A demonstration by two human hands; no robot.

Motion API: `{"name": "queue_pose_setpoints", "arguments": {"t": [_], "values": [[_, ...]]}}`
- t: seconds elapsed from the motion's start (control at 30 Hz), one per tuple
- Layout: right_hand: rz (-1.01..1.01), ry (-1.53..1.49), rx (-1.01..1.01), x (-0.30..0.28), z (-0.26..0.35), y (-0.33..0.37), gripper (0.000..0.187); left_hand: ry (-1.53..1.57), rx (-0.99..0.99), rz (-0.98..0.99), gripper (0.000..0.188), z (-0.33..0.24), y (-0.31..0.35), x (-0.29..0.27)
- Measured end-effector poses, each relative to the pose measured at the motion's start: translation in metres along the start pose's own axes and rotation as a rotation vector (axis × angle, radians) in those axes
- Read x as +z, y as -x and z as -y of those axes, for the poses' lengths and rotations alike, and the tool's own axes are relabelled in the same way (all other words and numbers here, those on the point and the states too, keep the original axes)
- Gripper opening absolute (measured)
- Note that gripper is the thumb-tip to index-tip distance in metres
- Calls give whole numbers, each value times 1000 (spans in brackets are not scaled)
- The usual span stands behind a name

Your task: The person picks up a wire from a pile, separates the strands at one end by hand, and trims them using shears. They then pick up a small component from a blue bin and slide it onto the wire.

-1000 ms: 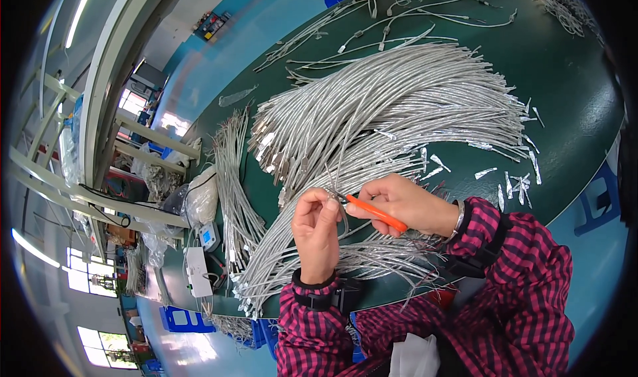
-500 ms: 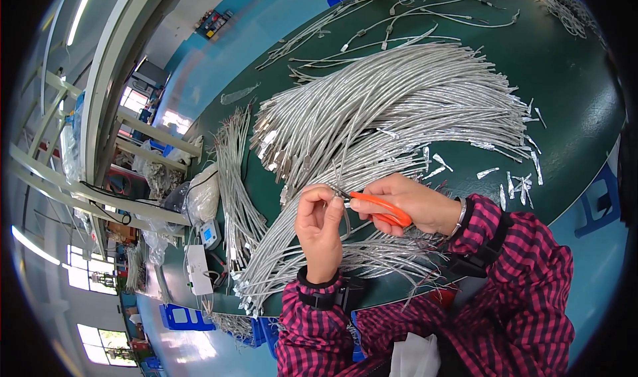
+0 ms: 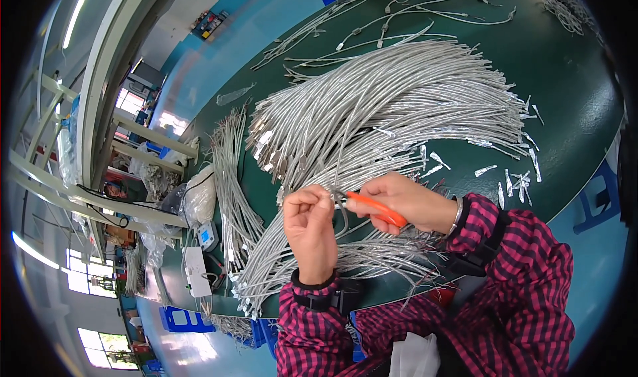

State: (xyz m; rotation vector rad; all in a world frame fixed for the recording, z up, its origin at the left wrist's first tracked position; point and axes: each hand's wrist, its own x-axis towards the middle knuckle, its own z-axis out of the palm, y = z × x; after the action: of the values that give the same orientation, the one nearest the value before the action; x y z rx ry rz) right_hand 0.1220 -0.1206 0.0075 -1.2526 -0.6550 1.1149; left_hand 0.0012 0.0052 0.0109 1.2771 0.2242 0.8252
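Observation:
My left hand (image 3: 311,227) is closed, thumb against fingertips, pinching the end of a silvery cable (image 3: 344,225). The pinched end itself is mostly hidden by the fingers. Just to its right, my right hand (image 3: 412,205) is wrapped round orange-handled cutters (image 3: 377,207). Their dark metal jaws point left and reach up to the left fingertips; whether they touch the cable I cannot tell. Beneath and beyond both hands lies a large bundle of silvery foil-wrapped cables (image 3: 392,98), with connector ends (image 3: 282,158) at its left side.
A thinner cable bundle (image 3: 232,184) lies left on the green table (image 3: 565,91). Foil scraps (image 3: 517,184) are strewn at the right. A white box (image 3: 197,271) and a small device with a blue screen (image 3: 207,235) stand at the left edge. Loose cables (image 3: 412,11) lie at the back.
My left hand has shifted slightly left, away from the right hand. The orange handles look closer together than before. The view has moved slightly.

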Motion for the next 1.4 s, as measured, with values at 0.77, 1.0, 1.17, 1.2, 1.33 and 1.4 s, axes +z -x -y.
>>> {"name": "queue_pose_setpoints", "arguments": {"t": [0.77,1.0,1.17,1.2,1.33,1.4], "values": [[-245,913,-536,-11,5,7,23,-99,-228,-67,16,5,-4,-11],[-526,1465,-734,-21,12,11,22,-54,-302,11,15,8,-1,-13],[-256,423,-331,-1,13,6,21,-43,-397,84,15,11,6,-6],[-233,348,-331,-1,7,2,20,-33,-401,92,15,12,7,-3],[-233,239,-371,-1,-5,-5,18,-25,-407,120,15,16,8,0],[-245,223,-390,0,-8,-6,18,-27,-412,131,14,13,9,3]]}}
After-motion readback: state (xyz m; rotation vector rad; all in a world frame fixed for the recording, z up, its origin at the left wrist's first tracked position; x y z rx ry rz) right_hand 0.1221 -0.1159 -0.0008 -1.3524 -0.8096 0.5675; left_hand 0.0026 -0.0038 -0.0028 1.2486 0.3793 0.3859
